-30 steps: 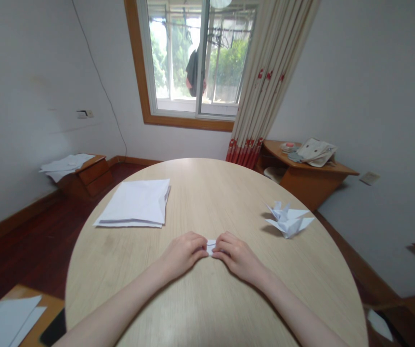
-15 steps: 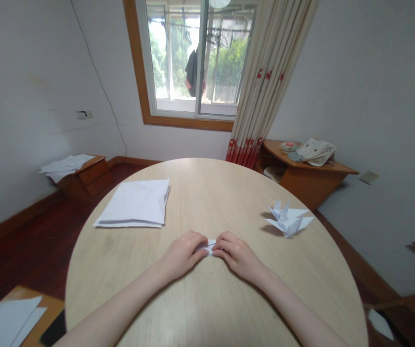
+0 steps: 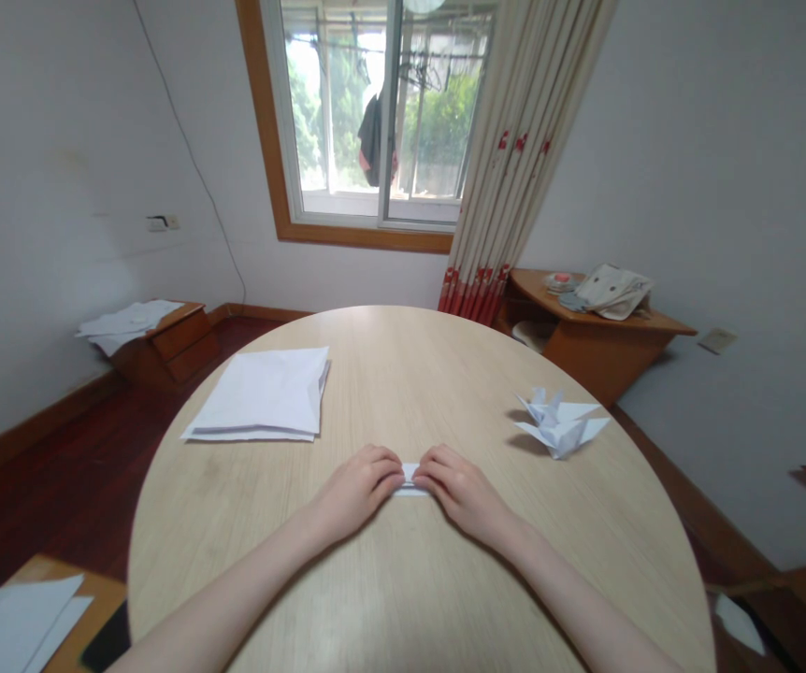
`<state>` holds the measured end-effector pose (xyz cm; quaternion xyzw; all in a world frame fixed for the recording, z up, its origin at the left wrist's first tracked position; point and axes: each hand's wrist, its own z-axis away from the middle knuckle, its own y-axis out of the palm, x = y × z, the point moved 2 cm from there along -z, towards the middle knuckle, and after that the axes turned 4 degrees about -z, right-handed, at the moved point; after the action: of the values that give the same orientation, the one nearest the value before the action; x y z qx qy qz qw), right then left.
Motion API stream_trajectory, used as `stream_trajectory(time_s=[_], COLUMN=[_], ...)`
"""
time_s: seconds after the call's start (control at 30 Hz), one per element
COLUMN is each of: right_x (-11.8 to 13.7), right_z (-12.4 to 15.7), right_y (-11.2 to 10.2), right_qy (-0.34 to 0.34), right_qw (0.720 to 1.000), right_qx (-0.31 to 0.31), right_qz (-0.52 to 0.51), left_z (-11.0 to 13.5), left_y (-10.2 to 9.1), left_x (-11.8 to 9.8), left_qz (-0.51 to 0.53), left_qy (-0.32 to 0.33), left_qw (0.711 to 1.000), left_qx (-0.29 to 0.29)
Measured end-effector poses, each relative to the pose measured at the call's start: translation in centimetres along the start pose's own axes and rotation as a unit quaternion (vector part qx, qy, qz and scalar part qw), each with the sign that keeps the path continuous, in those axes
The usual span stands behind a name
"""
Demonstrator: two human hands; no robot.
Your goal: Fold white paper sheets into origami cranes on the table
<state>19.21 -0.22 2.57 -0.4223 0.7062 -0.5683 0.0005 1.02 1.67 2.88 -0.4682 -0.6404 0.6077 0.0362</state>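
Both my hands rest near the middle of a round light-wood table (image 3: 403, 579). My left hand (image 3: 355, 488) and my right hand (image 3: 460, 488) meet fingertip to fingertip, fingers curled, pinching a small folded piece of white paper (image 3: 409, 478) that lies on the tabletop. Only a narrow strip of that paper shows between the fingers; the rest is hidden under them.
A stack of white paper sheets (image 3: 263, 405) lies at the table's left back. Folded white paper figures (image 3: 560, 426) sit at the right. Beyond are a low wooden cabinet (image 3: 165, 341) with papers, a corner shelf (image 3: 596, 327), a curtain and a window. More sheets (image 3: 10, 622) lie at the lower left.
My fingers have shifted slightly on the small paper, pressing it flatter on the table. The hands stay in the same spot.
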Motion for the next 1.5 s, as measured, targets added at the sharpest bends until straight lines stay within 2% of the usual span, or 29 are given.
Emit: stream_trajectory(time_s=[0.3,0.6,0.87,1.03,1.17,1.37,1.5], right_x=[0.2,0.1,-0.1,0.2,0.1,0.0,0.0], right_z=[0.0,-0.1,0.0,-0.2,-0.1,0.2,0.4], right_y=[0.1,0.5,0.8,0.6,0.5,0.6,0.6], right_qy=[0.018,0.053,0.029,0.005,-0.002,0.026,0.059], right_qw=[0.999,0.997,0.999,1.000,1.000,0.999,0.997], right_qx=[0.022,0.008,-0.012,-0.010,-0.009,0.018,0.050], right_qz=[-0.021,-0.052,-0.038,0.022,0.023,0.012,0.008], left_z=[0.0,0.0,0.3,0.2,0.2,0.4,0.6], left_y=[0.3,0.5,0.3,0.3,0.3,0.3,1.0], left_x=[0.5,0.5,0.6,0.6,0.6,-0.3,-0.6], left_qz=[0.008,0.018,0.035,-0.001,-0.055,-0.150,-0.177], left_qy=[0.008,0.002,-0.042,-0.027,-0.004,0.006,-0.001], left_qw=[1.000,1.000,0.998,1.000,0.998,0.989,0.984], left_qx=[0.005,0.015,0.010,0.004,-0.003,0.001,0.001])
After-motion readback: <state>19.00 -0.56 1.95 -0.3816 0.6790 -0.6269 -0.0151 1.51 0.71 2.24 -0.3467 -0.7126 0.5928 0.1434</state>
